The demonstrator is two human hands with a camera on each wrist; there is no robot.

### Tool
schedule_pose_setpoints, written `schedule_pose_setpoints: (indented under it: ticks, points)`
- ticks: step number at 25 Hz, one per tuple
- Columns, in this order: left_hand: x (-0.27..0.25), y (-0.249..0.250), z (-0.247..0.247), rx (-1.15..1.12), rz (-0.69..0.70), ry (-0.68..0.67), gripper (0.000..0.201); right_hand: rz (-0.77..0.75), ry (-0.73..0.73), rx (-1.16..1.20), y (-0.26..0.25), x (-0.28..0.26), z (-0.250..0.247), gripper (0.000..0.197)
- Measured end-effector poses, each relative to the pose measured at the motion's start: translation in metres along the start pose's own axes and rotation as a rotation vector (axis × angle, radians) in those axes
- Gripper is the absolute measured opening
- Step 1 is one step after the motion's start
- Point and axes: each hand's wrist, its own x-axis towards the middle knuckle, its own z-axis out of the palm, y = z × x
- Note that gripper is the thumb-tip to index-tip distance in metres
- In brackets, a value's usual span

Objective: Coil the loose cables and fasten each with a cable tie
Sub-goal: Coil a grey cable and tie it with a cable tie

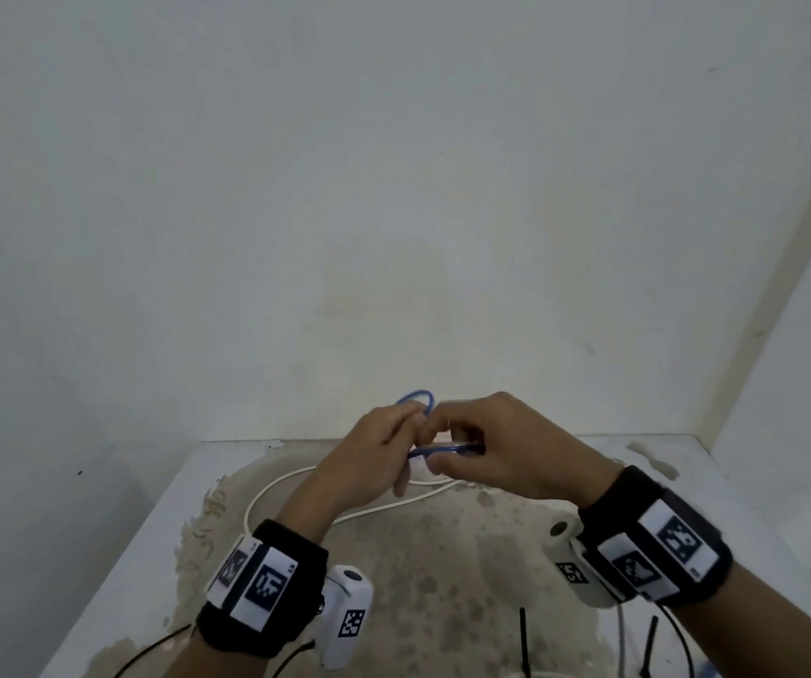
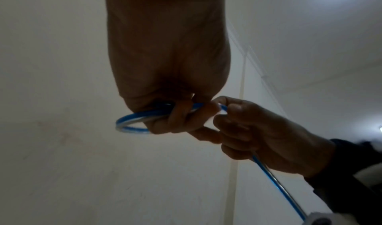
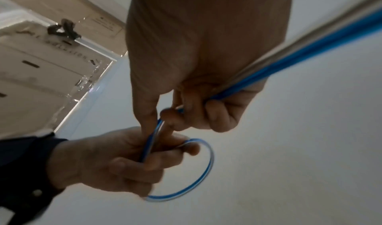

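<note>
A thin blue-and-white cable (image 1: 415,397) is held in the air above the table. My left hand (image 1: 379,445) grips a small coil of it; the loop (image 2: 132,121) sticks out past the fingers. My right hand (image 1: 481,447) pinches the cable (image 3: 289,62) right beside the coil, and the free length runs back past the right wrist. In the right wrist view the loop (image 3: 204,171) hangs below my left hand (image 3: 128,160). A white cable (image 1: 295,486) lies loosely looped on the table under the hands. Black cable ties (image 1: 523,638) lie at the near edge.
The stained table (image 1: 442,555) sits against a white wall (image 1: 393,188), with a second wall close on the right. Another black tie (image 1: 650,645) and a grey cable (image 1: 621,638) lie near my right wrist.
</note>
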Motion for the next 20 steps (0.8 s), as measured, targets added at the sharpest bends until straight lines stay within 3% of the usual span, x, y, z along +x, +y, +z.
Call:
schedule_pose_setpoints:
  ticks: [5,8,11,16,18,20]
  points:
    - [-0.002,0.006,-0.008,-0.052,-0.173,-0.174,0.041,-0.006,0.154,-0.334,0.035,-0.018,-0.014,0.009]
    - [-0.004,0.005,-0.002,-0.135,-0.242,-0.257,0.040,0.042,0.163,-0.207,0.048,-0.026,-0.009,0.014]
    - [0.002,0.001,0.004,-0.006,-0.193,-0.167,0.032,0.158,0.139,0.068,0.051,-0.032,-0.001,0.024]
    - [0.009,-0.003,0.007,0.141,-0.120,-0.036,0.029,0.212,0.081,0.199,0.046,-0.039,0.002,0.025]
    - [0.010,-0.003,0.009,0.194,-0.109,-0.027,0.029,0.202,0.044,0.206,0.041,-0.043,0.002,0.022]
    - [0.012,-0.005,0.010,0.230,-0.119,-0.008,0.029,0.187,-0.002,0.046,0.039,-0.050,0.007,0.033]
